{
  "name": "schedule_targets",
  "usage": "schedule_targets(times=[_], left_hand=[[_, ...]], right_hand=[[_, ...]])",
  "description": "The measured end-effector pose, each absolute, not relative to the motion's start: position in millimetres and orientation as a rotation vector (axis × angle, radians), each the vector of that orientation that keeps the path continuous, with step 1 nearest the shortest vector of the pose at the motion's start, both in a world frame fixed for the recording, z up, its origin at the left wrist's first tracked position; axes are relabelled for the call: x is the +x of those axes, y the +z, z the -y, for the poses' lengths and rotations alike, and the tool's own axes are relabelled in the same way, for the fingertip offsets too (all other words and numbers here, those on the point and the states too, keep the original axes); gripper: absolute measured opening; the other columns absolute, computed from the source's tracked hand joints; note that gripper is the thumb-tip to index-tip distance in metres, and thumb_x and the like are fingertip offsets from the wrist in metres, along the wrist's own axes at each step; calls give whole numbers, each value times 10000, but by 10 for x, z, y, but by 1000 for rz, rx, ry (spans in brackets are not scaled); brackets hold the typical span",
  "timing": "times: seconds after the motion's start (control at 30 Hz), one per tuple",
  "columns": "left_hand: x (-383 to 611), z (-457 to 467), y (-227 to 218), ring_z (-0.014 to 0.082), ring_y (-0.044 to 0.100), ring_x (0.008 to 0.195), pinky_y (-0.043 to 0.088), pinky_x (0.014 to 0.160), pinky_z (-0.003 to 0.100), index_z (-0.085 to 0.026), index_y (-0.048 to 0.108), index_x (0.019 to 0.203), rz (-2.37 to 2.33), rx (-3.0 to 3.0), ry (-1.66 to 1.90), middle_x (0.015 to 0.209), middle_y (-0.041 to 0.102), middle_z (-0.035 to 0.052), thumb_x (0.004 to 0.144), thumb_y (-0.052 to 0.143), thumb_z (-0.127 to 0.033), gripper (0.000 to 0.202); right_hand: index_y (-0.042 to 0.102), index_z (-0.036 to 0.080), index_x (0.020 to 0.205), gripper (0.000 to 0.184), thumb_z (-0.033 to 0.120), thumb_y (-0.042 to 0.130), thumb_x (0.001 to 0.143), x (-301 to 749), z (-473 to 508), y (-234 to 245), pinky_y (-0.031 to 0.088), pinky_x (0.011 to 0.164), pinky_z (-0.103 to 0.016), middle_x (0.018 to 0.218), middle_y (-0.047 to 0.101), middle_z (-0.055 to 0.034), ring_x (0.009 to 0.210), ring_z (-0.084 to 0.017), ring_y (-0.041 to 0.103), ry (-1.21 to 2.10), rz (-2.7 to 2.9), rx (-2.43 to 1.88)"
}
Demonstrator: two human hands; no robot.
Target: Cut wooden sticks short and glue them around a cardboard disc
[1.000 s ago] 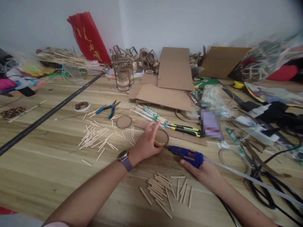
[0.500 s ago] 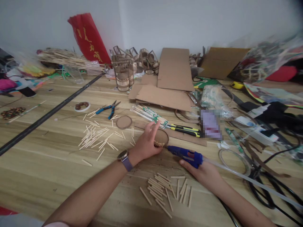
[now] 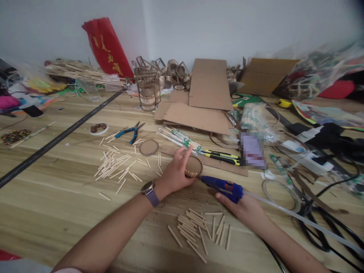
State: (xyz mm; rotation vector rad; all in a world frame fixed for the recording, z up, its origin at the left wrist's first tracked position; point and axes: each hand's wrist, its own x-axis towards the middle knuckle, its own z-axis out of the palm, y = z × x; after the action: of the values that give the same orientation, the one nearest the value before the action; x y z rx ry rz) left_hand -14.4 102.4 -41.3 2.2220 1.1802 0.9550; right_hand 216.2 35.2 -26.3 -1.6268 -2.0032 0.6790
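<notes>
Hands sit close in the head view: left hand [image 3: 174, 172] pinches the stick-rimmed cardboard disc [image 3: 195, 165] on the wooden surface, and right hand [image 3: 243, 206] is clamped round the blue glue gun [image 3: 224, 186], nozzle at the rim. Hot glue could burn the nearby fingertips, or a nudge could topple unset sticks

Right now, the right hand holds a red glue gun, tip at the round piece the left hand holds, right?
No: the glue gun is blue, not red, as the head view shows. The right hand does hold it, tip at the round piece the left hand holds.
</notes>
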Motion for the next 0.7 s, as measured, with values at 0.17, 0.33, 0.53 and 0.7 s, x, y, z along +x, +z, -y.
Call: schedule_targets(times=[0.17,0.33,0.53,0.7], left_hand=[[-146,-1019,-409,314,295,1356,333,1110,474,-235,119,1475,-1170,2215,955,1435,238,152,634,706,-136,1031],[-142,-1018,-393,321,305,1349,366,1090,460,-211,133,1474,-1179,2199,939,1430,241,160,627,706,-130,1027],[-134,-1011,-370,314,325,1337,366,1089,458,-245,127,1476,-1203,2193,913,1416,256,144,620,726,-139,1050],[-132,-1019,-381,316,337,1326,375,1080,459,-255,138,1470,-1220,2199,899,1423,241,139,621,739,-168,1044]], right_hand=[[718,216,914,357,481,512,794,2172,-360,-287,582,714,-350,882,758,-74,808,-261,714,656,2010,-1623],[728,224,903,342,471,517,795,2181,-359,-306,580,728,-360,885,760,-64,813,-266,712,638,2013,-1604],[730,235,907,339,480,537,772,2166,-354,-287,579,714,-354,866,762,-54,798,-263,712,658,1965,-1628],[735,228,854,375,537,577,711,2142,-380,-222,565,719,-385,807,756,-53,788,-285,697,767,1758,-1696]])
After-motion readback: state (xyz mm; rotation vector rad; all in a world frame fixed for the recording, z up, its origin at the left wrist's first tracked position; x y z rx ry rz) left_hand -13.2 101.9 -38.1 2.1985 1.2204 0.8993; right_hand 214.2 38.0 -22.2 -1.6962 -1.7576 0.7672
